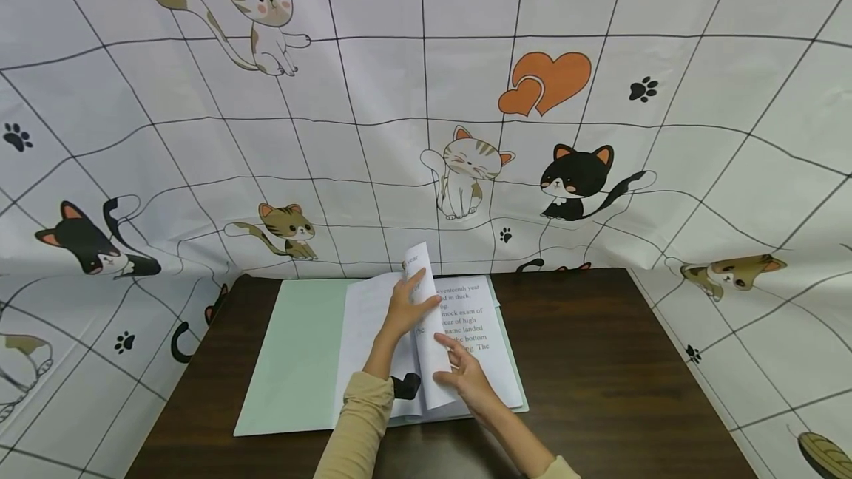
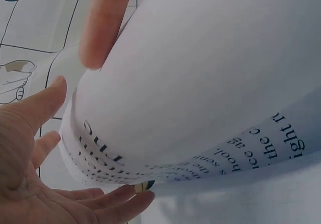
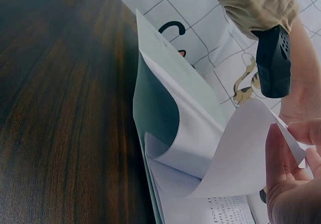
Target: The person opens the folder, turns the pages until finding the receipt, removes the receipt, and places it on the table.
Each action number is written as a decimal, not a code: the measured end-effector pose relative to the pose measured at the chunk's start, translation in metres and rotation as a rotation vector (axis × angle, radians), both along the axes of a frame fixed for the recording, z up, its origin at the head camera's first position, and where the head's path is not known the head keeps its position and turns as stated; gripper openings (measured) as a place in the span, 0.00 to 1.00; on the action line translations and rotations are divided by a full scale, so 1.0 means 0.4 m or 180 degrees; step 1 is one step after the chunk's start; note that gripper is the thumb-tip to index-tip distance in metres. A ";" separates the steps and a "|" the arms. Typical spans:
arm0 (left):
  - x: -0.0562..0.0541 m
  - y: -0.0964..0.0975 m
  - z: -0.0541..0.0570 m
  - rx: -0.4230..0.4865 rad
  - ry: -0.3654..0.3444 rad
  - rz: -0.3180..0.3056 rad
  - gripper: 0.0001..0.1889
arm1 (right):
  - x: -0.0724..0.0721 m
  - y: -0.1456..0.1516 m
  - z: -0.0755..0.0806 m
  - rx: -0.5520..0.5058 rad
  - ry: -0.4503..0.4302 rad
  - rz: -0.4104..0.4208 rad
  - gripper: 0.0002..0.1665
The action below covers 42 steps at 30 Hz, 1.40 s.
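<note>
A partly turned white page [image 1: 433, 372] stands up and curls over an open folder of printed sheets [image 1: 479, 316]. My left hand [image 1: 402, 309] touches the upper part of this page, thumb and fingers spread. Lower down, my right hand [image 1: 469, 379] has its thumb and fingers at the page's free edge. In the right wrist view, that edge of the lifted page [image 3: 246, 148] passes between the fingers of the right hand [image 3: 296, 196]. Close up in the left wrist view, the curled page [image 2: 190, 73] shows printed lines along its lower side.
The folder's pale green cover [image 1: 293, 361] lies flat at the left on a dark wooden table [image 1: 599, 361]. Behind and around it hangs a white cloth [image 1: 373, 94] with a grid and cartoon cats. A black device [image 3: 273, 63] is on the left wrist.
</note>
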<state>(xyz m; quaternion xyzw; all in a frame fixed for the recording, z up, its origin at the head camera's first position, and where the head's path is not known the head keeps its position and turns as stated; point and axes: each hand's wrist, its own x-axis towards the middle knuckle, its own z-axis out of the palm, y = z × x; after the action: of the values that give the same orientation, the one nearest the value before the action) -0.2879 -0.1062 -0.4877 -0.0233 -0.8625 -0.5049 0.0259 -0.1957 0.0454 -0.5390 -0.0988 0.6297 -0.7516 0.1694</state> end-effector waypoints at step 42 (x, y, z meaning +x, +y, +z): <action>0.003 0.020 -0.021 -0.0175 0.0036 0.0075 0.38 | -0.008 -0.023 -0.012 0.0206 -0.0056 0.0211 0.44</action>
<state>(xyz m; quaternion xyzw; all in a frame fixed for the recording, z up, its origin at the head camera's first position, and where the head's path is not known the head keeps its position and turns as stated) -0.2868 -0.0982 -0.4960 -0.0167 -0.8761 -0.4805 0.0360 -0.1989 0.0363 -0.5439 -0.1074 0.6486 -0.7257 0.2028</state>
